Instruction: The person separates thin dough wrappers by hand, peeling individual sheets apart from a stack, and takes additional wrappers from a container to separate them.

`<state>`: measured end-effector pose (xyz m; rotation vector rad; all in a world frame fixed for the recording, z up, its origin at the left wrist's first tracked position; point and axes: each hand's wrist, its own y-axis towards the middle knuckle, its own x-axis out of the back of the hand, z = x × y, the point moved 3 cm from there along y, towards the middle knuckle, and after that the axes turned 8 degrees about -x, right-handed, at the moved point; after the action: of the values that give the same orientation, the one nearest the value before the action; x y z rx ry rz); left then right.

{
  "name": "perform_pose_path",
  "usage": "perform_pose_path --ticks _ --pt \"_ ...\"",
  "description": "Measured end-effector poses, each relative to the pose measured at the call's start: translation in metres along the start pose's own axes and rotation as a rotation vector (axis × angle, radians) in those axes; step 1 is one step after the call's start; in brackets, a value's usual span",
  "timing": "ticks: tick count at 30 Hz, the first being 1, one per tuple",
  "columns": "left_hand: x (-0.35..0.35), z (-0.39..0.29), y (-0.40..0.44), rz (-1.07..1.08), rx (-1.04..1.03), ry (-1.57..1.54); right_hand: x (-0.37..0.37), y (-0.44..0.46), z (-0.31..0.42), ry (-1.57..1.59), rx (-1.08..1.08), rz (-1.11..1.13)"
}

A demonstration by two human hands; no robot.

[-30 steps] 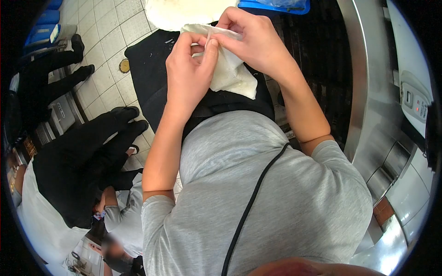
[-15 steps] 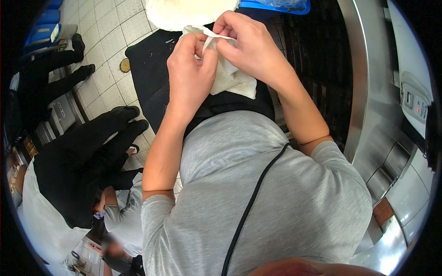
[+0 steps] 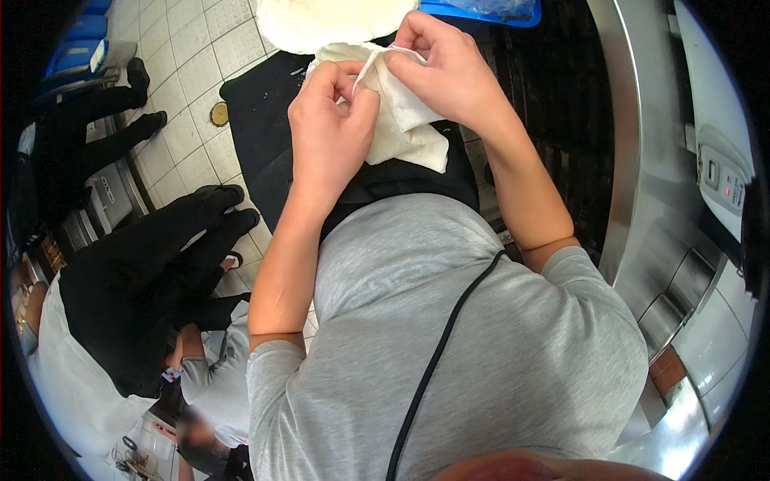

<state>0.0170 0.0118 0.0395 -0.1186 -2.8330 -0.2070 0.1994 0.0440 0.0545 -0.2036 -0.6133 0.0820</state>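
Observation:
A thin, soft off-white sheet [image 3: 421, 148] hangs in folds above my lap; it looks like flatbread or dough, though I cannot tell for sure. My left hand [image 3: 333, 124] pinches its raised edge between thumb and fingers. On the other side, my right hand [image 3: 449, 72] grips the upper part with thumb and bent fingers. Just beyond the hands lies a pale round flat piece [image 3: 337, 20], cut off by the top of the view. Black cloth [image 3: 261, 132] covers the surface under the sheet.
A blue tray [image 3: 521, 14] with clear plastic stands at the top. Along the right runs a steel counter edge [image 3: 626, 144] with a white device [image 3: 722, 180]. At the left, people in black trousers [image 3: 136, 297] stand on the tiled floor [image 3: 180, 152].
My right hand has moved slightly up and right, drawing its part of the sheet away from the left hand. More of the sheet shows spread between them. My left hand has hardly moved.

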Motion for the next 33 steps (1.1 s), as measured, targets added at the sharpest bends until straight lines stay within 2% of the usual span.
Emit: perform_pose_path --ticks 2,4,8,11,13,15,20,21,22,31,33 --pt "-0.001 -0.001 0.001 -0.028 -0.029 -0.063 0.0 -0.001 0.002 0.047 0.037 0.034" --pt "-0.001 -0.008 0.003 -0.012 0.119 -0.134 0.0 -0.002 0.002 0.095 0.074 0.07" --pt "0.005 0.001 0.01 0.048 0.121 -0.113 -0.001 -0.001 0.001 0.111 0.12 0.118" --pt "0.007 0.011 0.01 0.088 0.051 0.042 0.002 0.0 0.004 0.038 0.153 0.038" --pt "0.006 0.012 0.008 -0.015 -0.054 0.081 0.0 -0.001 0.007 -0.003 0.167 -0.024" --pt "0.004 0.008 0.007 -0.029 -0.068 0.09 -0.004 -0.002 0.009 -0.087 0.121 -0.126" --pt "0.003 -0.001 0.007 -0.029 -0.097 0.096 -0.008 -0.003 0.014 -0.181 0.276 -0.1" --pt "0.003 -0.001 0.007 -0.011 -0.158 0.151 -0.008 -0.003 0.017 -0.23 0.3 -0.076" --pt "0.003 -0.002 0.007 0.006 -0.219 0.206 -0.007 -0.004 0.019 -0.23 0.299 -0.076" --pt "0.003 -0.003 0.006 -0.097 -0.24 0.24 -0.014 -0.006 0.018 -0.049 0.22 -0.113" --pt "0.004 -0.002 0.006 -0.067 -0.236 0.235 -0.014 -0.006 0.016 0.004 0.201 -0.085"
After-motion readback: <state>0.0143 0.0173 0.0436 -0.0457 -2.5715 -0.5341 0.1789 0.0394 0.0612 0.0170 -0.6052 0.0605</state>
